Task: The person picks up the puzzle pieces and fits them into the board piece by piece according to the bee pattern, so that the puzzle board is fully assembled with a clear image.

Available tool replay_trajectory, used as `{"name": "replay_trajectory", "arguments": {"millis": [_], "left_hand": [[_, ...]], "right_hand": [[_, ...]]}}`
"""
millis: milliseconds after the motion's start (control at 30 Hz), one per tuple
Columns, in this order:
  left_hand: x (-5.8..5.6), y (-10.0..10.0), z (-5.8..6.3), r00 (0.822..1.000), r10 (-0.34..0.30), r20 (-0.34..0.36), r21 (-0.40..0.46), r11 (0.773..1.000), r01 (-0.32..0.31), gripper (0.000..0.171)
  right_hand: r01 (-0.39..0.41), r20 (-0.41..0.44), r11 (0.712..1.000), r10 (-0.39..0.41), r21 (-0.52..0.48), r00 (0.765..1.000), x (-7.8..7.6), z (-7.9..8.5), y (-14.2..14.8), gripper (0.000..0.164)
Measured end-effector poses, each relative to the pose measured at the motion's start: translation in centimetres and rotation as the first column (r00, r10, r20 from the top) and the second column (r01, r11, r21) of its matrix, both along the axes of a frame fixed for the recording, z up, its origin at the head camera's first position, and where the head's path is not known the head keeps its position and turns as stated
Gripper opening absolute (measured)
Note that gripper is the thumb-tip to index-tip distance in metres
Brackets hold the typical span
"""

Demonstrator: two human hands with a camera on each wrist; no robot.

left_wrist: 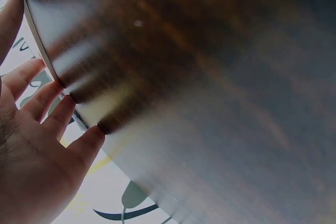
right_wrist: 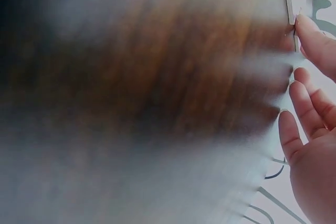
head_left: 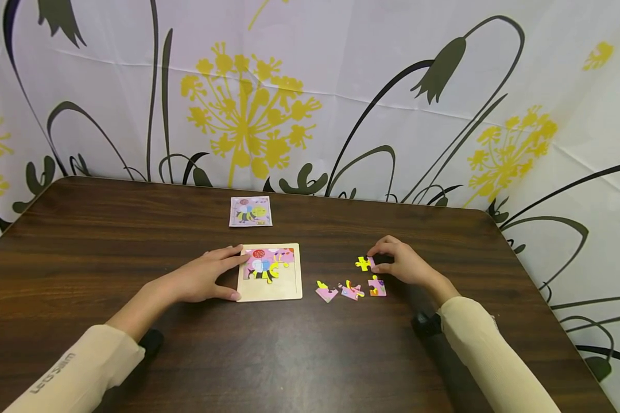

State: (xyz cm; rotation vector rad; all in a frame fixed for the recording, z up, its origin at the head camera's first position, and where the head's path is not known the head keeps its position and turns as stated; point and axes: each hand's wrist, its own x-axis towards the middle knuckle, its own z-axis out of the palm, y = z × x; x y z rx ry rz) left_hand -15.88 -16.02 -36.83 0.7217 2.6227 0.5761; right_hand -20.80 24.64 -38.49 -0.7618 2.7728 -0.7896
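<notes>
A wooden puzzle tray (head_left: 270, 292) lies flat on the table, its upper part filled with joined pieces (head_left: 262, 265) of a bee picture; bare wood shows at its lower right. My left hand (head_left: 201, 277) rests at the tray's left side, fingers extended over the edge and thumb against the lower left corner. To the right, my right hand (head_left: 406, 264) pinches a yellow and pink jigsaw piece (head_left: 363, 263) by its right side, at table level. Just below it lie three loose pieces: a left one (head_left: 326, 292), a middle one (head_left: 352, 290) and a right one (head_left: 377, 286).
Behind the tray lies a small square picture (head_left: 250, 211) of the same bee. The dark wooden table (head_left: 289, 355) ends at a flower-printed curtain (head_left: 351, 103) at the back and right. Both wrist views show mostly blurred tabletop.
</notes>
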Motion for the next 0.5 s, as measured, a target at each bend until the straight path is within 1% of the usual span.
{"name": "replay_trajectory", "arguments": {"millis": [500], "left_hand": [[-0.05,-0.02,-0.09,1.0,-0.005,-0.011,-0.004,1.0,0.005,0.08]], "right_hand": [[0.005,0.004,1.0,-0.005,0.006,1.0,-0.1,0.02,-0.03,0.025]]}}
